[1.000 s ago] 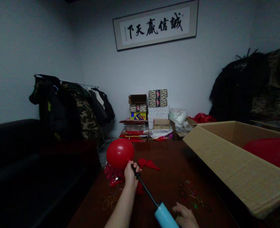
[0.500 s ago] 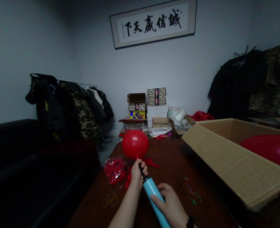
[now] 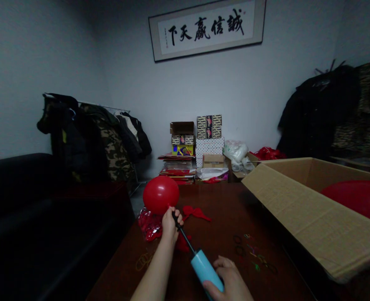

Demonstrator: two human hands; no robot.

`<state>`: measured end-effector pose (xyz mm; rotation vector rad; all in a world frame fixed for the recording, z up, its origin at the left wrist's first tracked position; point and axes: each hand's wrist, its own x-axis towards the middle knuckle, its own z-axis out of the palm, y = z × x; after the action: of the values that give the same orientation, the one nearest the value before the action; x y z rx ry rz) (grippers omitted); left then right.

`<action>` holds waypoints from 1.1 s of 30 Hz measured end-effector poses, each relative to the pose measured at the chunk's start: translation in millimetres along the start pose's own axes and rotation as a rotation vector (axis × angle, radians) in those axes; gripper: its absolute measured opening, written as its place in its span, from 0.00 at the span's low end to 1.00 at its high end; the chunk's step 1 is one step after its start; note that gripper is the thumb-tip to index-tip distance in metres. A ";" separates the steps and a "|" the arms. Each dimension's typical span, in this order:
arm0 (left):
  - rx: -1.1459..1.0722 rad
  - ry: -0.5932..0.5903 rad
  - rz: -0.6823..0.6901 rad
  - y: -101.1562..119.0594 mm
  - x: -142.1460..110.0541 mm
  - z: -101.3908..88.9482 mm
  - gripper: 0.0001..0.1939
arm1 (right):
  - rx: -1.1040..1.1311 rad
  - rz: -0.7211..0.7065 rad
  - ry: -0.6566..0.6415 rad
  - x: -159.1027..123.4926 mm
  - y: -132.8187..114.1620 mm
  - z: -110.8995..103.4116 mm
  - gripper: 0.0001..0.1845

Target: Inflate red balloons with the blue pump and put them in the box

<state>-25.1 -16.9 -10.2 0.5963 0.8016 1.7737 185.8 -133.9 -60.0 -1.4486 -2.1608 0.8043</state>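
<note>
A partly inflated red balloon (image 3: 160, 194) sits on the black nozzle end of a balloon pump. My left hand (image 3: 170, 225) is closed round that end and the balloon's neck. The pump's thin black rod is drawn out between my hands. Its light blue barrel (image 3: 206, 271) is gripped by my right hand (image 3: 230, 280), fingers curled over its right side. Below the balloon lies a clear bag of red balloons (image 3: 149, 225), partly hidden. Loose flat red balloons (image 3: 196, 212) rest on the table (image 3: 222, 225) beyond my left hand.
An open cardboard box (image 3: 313, 213) at the right holds a large red balloon (image 3: 361, 200). Rubber bands (image 3: 144, 260) lie at the table's left, with several coloured ones (image 3: 257, 257) to the right. Stacked boxes (image 3: 209, 146) stand at the back, and a black sofa (image 3: 21, 234) is at left.
My left hand has moved left with the balloon and the black end. My right hand and the blue barrel have dropped slightly, so the rod now shows between them.
</note>
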 end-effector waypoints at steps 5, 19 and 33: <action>-0.005 0.040 0.036 15.1 5.6 -12.8 0.12 | -0.039 0.018 -0.058 -11.0 18.8 4.8 0.27; -0.052 0.022 0.001 7.0 -4.3 -1.0 0.14 | -0.070 0.015 0.005 -21.7 25.1 5.4 0.31; -0.009 -0.093 -0.146 -39.2 -43.5 29.5 0.15 | -0.029 0.032 0.118 -9.2 -6.5 -21.7 0.25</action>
<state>34.3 -42.4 -21.5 0.5950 0.7536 1.6039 198.3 -139.3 -39.6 -1.5099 -2.0744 0.6839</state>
